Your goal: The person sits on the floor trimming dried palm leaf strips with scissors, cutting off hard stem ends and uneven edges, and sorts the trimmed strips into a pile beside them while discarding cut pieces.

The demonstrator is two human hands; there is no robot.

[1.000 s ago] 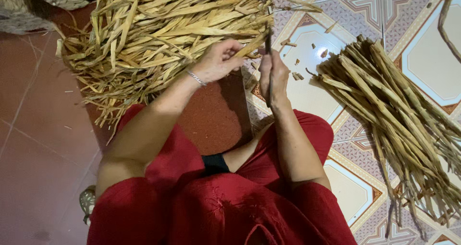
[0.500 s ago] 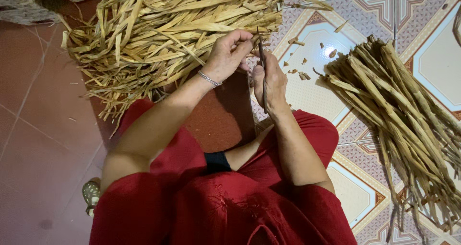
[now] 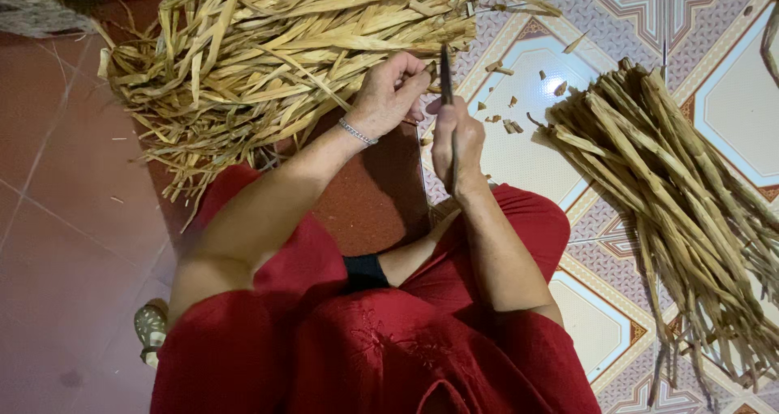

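My left hand [image 3: 389,93] has lifted off the loose pile [image 3: 284,57], fingers curled on a strip; right hand [image 3: 456,142] stays closed round the dark blade [image 3: 446,65] beside it.

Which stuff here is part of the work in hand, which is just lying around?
In use:
left hand
right hand
dark thin strip
loose pile of dried strips
sorted bundle
cut chips

Lying about:
woven basket
sandal
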